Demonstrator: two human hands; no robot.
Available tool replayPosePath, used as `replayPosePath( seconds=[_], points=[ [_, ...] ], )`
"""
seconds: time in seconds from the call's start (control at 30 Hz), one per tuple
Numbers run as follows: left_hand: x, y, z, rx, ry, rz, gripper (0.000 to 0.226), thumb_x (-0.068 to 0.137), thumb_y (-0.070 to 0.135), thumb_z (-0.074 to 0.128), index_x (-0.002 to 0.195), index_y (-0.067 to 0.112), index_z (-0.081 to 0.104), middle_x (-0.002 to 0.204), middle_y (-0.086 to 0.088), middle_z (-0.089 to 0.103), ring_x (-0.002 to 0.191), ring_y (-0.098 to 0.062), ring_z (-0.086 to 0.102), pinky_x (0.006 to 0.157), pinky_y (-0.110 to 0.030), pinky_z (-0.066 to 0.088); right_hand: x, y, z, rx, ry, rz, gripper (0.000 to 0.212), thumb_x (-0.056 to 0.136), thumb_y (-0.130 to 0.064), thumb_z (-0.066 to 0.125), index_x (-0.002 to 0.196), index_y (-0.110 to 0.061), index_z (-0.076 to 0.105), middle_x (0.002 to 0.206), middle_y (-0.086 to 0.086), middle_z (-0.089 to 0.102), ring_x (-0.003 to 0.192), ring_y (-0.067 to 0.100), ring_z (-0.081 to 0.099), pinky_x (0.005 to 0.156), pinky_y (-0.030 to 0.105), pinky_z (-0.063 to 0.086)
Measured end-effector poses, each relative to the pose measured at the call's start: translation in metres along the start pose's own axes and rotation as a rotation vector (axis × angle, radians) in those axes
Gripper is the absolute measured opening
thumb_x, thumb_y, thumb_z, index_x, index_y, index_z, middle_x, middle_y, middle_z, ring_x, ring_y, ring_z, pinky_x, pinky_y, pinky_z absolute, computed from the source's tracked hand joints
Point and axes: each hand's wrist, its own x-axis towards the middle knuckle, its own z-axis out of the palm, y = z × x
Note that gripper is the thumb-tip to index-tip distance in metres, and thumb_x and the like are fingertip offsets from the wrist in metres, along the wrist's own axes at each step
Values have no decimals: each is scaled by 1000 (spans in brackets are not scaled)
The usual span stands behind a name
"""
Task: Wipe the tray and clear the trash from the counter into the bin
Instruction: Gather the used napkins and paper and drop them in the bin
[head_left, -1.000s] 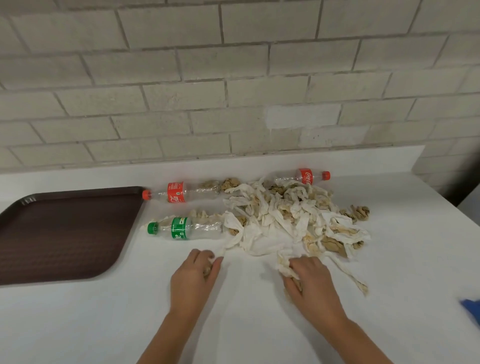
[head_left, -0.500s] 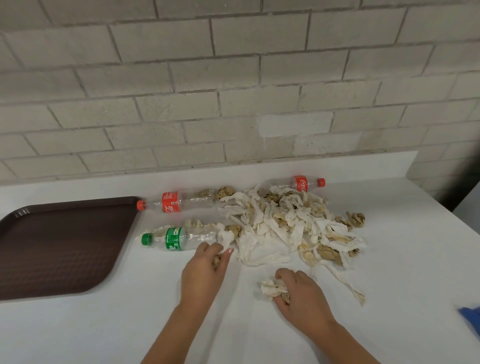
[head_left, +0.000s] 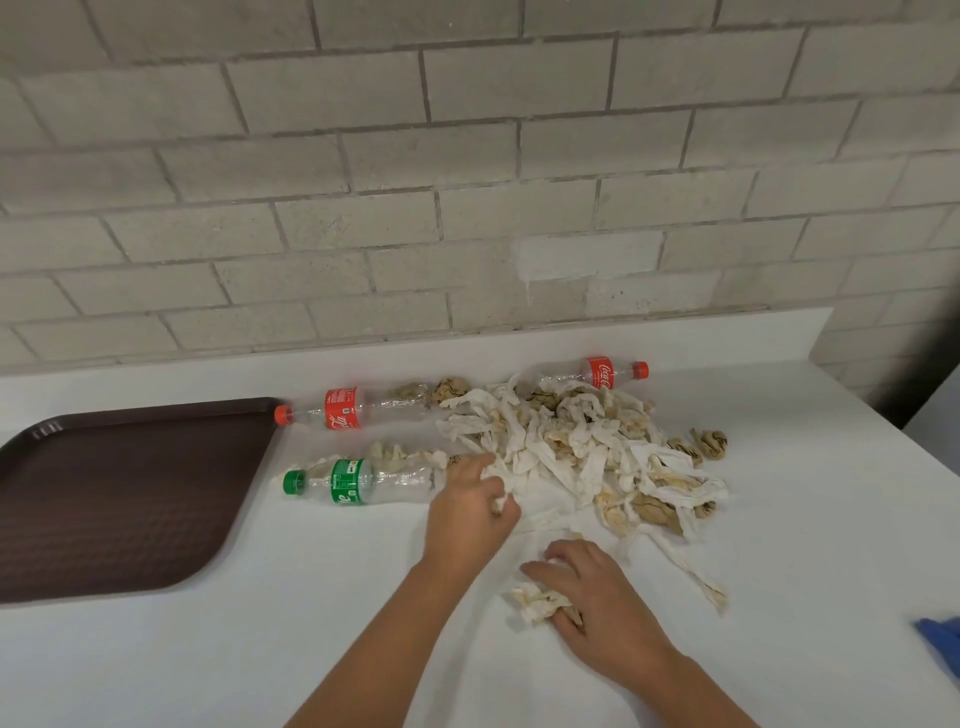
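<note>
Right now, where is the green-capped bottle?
The bottle lies left of centre in the head view, between the brown tray and the left hand.

Single view, head-worn, wide-angle, looking forward and down across the white counter (head_left: 260, 649) from close above. Facing the brick wall (head_left: 467, 156) square on. Catching the left hand (head_left: 465, 512) and right hand (head_left: 597, 608) close in at low centre, centring on the paper scraps (head_left: 571, 452), cropping the brown tray (head_left: 104, 493) at the left edge.
</note>
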Motion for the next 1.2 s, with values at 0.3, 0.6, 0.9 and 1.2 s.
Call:
replayPosePath(
  seconds=[0.3,0.6,0.9,1.2],
  points=[
    [-43,-15,25,-72,-52,91,23,67,18,65,82,26,49,73,4,58,63,-14,57,53,-19,41,-16,-1,-3,50,-106,-146,44,71,-32,59,111,-48,57,110,-14,50,106,6,45,84,32,49],
    [-82,-21,5,10,-10,-26,27,75,40,49,70,21,67,69,6,56,56,-13,58,44,-19,42,-28,-23,6,32,78,-72,30,82,-71,50,88,-46,67,98,-18,52,95,0,46,85,17,34],
    [-92,-12,-12,-9,-114,-245,42,81,21,63,121,20,53,107,4,63,95,-20,62,70,-25,44,-36,-26,9,-39,215,76,16,73,-30,57,87,-34,65,81,-15,52,76,2,46,65,19,43],
    [-107,-1,-3,-61,-171,-156,10,76,10,68,85,6,68,100,-5,57,75,-28,63,63,-31,49,-74,-48,0,42,321,301,12,70,-20,62,75,-27,70,77,-15,55,71,-2,50,63,7,39]
  ],
)
